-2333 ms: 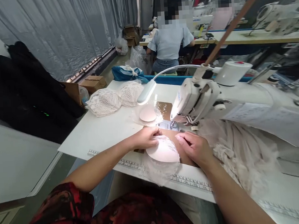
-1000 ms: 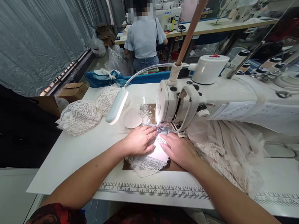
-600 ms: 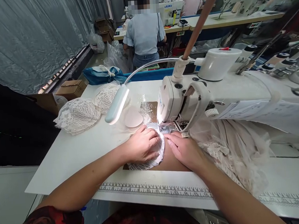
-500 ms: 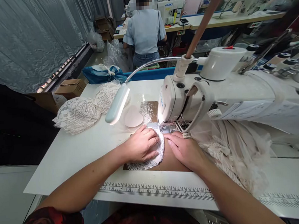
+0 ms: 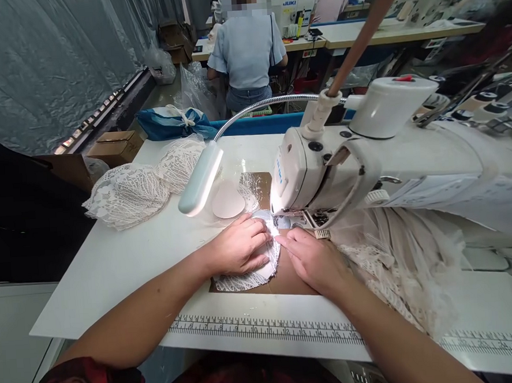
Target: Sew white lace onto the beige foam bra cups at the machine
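A white lace bra cup piece (image 5: 244, 280) lies under the needle area of a white sewing machine (image 5: 300, 165), on a brown plate (image 5: 293, 276). Spread over its left part, my left hand (image 5: 242, 244) presses it down with the fingers lying flat. My right hand (image 5: 314, 257) is closed at the cup piece's right edge, index fingertip forward against the lace, the other fingers curled. The grip of its thumb is partly hidden. Just behind my left hand sits a smooth pale cup (image 5: 228, 199) on clear plastic.
A lamp (image 5: 201, 177) on a bendy metal neck hangs over the table. Lace cups (image 5: 128, 193) lie at the left back. Sheer lace fabric (image 5: 394, 264) is bunched right of my right hand. A ruler strip (image 5: 264, 329) runs along the front edge. A person (image 5: 248, 59) sits ahead.
My right index finger has moved slightly left onto the lace edge, and the right hand's fingers have curled in more. The left hand stays on the cup piece. The view has shifted slightly.
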The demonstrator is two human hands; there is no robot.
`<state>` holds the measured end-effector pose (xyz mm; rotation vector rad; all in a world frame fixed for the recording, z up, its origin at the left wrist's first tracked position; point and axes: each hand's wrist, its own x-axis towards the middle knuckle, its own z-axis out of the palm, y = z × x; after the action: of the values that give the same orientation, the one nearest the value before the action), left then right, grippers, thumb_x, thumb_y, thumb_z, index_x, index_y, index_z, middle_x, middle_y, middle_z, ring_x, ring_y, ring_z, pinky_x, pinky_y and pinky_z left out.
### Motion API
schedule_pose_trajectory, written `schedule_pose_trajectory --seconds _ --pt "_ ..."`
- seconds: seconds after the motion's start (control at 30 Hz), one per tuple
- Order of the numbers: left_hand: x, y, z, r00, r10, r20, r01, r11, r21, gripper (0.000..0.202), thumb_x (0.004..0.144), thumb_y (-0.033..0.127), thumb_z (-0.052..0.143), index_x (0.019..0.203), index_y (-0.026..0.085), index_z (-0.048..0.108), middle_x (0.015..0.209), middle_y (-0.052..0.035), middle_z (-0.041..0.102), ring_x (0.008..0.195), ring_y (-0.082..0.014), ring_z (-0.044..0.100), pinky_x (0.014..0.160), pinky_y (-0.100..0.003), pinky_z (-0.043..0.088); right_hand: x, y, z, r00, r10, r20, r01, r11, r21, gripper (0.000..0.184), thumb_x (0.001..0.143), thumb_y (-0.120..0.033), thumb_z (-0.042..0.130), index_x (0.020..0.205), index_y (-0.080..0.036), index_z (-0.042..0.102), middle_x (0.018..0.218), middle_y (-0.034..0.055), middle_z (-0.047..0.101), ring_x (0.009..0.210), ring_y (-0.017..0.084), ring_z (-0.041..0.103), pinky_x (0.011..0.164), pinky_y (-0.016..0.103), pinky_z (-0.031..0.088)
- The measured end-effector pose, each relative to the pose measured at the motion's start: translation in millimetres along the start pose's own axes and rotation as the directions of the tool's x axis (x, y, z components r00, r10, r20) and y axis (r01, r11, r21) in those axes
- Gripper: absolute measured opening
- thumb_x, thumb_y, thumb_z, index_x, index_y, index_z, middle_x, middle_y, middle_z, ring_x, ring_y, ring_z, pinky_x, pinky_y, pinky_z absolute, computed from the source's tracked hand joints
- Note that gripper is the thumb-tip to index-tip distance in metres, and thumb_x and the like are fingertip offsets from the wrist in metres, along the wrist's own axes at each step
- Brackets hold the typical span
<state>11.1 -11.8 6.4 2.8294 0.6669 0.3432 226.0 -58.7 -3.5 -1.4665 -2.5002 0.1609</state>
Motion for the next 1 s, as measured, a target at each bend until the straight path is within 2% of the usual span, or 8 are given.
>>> schedule_pose_trajectory --seconds 0.27,0.43,0.57,0.67,0.77,1.0 --pt "0.6 -6.3 0.4 0.998 -0.06 -0.028 0.061 0.997 0.038 0.039 0.089 0.039 0.05 0.113 0.01 0.06 0.107 -0.0157 0.06 0.104 -0.027 0.054 0.097 -0.043 0.04 3.1 -0.2 4.4 0.999 0.028 -0.034 -0.03 0.999 -0.044 0.041 0.085 -0.009 0.04 0.114 -0.021 0.066 0.088 0.0053 0.067 0.076 0.018 0.057 0.062 0.027 0.036" --pt "1.8 -1.6 1.4 0.997 -0.002 -0.081 0.011 0.995 0.104 0.038 0.091 0.032 0.048 0.12 0.009 0.058 0.125 -0.0171 0.058 0.122 -0.0308 0.046 0.106 -0.049 0.031 1.9 0.3 5.3 0.997 -0.027 -0.072 0.022 0.998 -0.067 0.039 0.086 -0.009 0.041 0.11 -0.021 0.068 0.081 0.0046 0.066 0.073 0.017 0.055 0.062 0.027 0.035" --pt "2.5 -1.1 4.7 0.992 0.083 -0.095 -0.071 0.99 0.121 0.033 0.094 0.02 0.043 0.121 0.009 0.058 0.122 -0.0146 0.062 0.118 -0.028 0.051 0.102 -0.048 0.037 2.0 0.1 6.3 0.994 -0.04 -0.099 0.032 0.996 -0.077 0.039 0.084 -0.007 0.043 0.109 -0.02 0.069 0.079 0.0037 0.065 0.073 0.017 0.055 0.062 0.026 0.035" --pt "1.3 -4.7 7.2 0.99 0.108 -0.095 -0.099 0.991 0.095 0.034 0.093 0.017 0.044 0.122 0.007 0.058 0.122 -0.0146 0.063 0.115 -0.0266 0.053 0.1 -0.043 0.042 2.7 0.0 7.0 0.992 -0.049 -0.119 0.038 0.995 -0.092 0.04 0.083 -0.006 0.043 0.109 -0.019 0.069 0.08 0.0036 0.066 0.073 0.017 0.055 0.062 0.026 0.036" --pt "0.7 -7.7 8.5 0.99 0.111 -0.092 -0.104 0.991 0.086 0.037 0.092 0.016 0.044 0.125 0.006 0.055 0.124 -0.0149 0.061 0.118 -0.0262 0.052 0.1 -0.039 0.044 3.4 -0.5 7.9 0.994 -0.022 -0.109 0.01 0.994 -0.111 0.04 0.083 -0.006 0.043 0.109 -0.019 0.069 0.082 0.0034 0.068 0.074 0.017 0.057 0.062 0.027 0.036" --pt "4.6 -7.1 7.9 0.997 0.063 -0.042 -0.057 0.989 0.138 0.036 0.095 0.019 0.039 0.126 0.007 0.055 0.128 -0.0151 0.059 0.115 -0.0269 0.052 0.093 -0.043 0.046 3.6 -0.6 12.0 0.995 0.072 -0.063 -0.08 0.986 -0.147 0.042 0.083 -0.009 0.044 0.116 -0.024 0.066 0.087 0.0033 0.07 0.071 0.016 0.059 0.058 0.028 0.035"
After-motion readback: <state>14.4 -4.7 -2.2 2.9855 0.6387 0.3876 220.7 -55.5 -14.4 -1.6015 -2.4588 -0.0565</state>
